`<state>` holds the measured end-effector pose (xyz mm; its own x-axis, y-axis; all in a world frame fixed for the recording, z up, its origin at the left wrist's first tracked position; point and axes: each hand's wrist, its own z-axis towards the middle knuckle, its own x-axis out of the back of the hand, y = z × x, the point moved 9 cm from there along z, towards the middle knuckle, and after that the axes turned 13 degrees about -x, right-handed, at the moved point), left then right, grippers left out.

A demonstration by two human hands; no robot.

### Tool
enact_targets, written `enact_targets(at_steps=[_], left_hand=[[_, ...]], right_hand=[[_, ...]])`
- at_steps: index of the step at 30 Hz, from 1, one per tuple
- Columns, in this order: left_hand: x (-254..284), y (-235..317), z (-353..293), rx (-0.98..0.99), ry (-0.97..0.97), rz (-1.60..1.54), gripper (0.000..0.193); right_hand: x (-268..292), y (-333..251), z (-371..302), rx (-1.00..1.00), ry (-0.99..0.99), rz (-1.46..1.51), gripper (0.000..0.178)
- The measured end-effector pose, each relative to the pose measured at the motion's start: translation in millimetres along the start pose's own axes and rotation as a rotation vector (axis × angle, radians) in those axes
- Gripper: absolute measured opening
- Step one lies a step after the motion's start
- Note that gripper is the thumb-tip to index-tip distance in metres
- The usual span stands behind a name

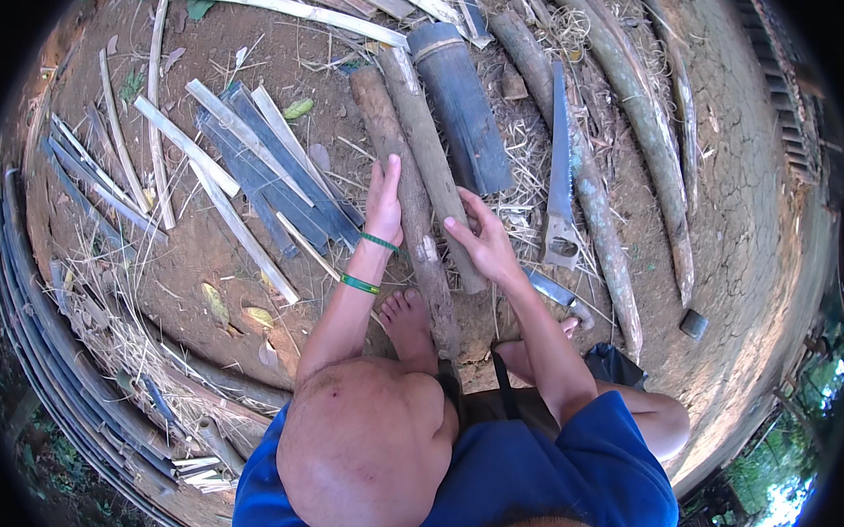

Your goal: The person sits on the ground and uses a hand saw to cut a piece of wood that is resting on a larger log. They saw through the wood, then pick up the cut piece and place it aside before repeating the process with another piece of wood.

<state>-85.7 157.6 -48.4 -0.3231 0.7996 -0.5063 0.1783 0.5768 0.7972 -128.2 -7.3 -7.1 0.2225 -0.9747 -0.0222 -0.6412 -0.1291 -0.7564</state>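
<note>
Two short wooden poles lie side by side in front of me, pointing away. My left hand (385,207) is flat, its fingers stretched out along the outer side of the brown left pole (393,147). On the greyish right pole (424,136), my right hand (482,237) rests with its thumb over the top and fingers curved at the right edge, loosely gripping it. A thick dark bamboo section (462,111) lies just right of that pole's far part. Near my right wrist is a knife (550,288), partly hidden by the forearm.
Right of the bamboo, a handsaw (559,163) lies against a long, thin log (588,190). Another long log (636,103) lies farther right. Split bamboo strips (257,158) are piled at left on the dirt. My bare foot (408,325) is beside the left pole's near end.
</note>
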Motion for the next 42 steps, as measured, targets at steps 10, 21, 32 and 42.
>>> enact_targets(at_steps=[10,21,32,42], left_hand=[[7.0,-5.8,5.9,0.068,0.05,-0.061,0.07],[25.2,-16.4,0.2,0.072,0.09,-0.092,0.068],[5.9,4.1,-4.4,-0.013,0.096,0.051,0.069],[8.3,10.0,1.9,-0.058,0.127,0.063,0.071]], right_hand=[[-8.9,-18.3,15.9,0.162,0.12,-0.199,0.062],[-20.3,-43.7,2.1,0.09,0.029,-0.264,0.068],[-23.5,-26.0,8.0,0.264,0.058,-0.312,0.08],[-24.9,-15.1,16.3,0.109,-0.014,-0.053,0.078]])
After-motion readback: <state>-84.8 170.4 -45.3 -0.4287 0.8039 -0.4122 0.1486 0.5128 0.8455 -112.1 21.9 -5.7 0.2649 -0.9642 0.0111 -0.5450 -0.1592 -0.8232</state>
